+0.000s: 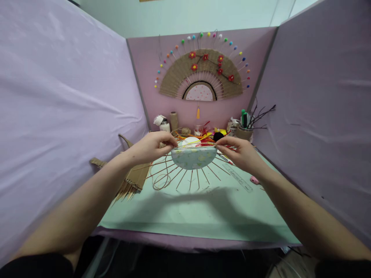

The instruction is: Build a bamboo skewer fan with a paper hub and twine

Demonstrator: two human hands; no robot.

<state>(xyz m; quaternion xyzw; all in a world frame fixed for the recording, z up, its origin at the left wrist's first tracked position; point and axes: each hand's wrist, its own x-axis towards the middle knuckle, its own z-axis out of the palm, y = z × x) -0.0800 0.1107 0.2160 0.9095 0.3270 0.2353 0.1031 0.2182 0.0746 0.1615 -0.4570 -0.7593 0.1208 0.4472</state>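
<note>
A half-round piece [194, 157] covered in pale green flowered fabric lies between my hands, its straight edge away from me. Thin wooden sticks [182, 179] fan out from its curved edge toward me. My left hand [159, 146] is closed in a pinch at the left corner of the straight edge. At the opposite corner, the fingertips of my right hand [236, 150] pinch too. Thin twine [161, 182] loops on the table under my left hand and seems to run up to it; its exact path at the fingers is unclear.
A finished fan [174, 79] with red flowers hangs on the back panel. Cardboard with skewers [131, 183] lies left; a clear ruler [237, 177] and pink object [254, 180] lie right. Jars, twine rolls and a pot of twigs [245, 132] line the back.
</note>
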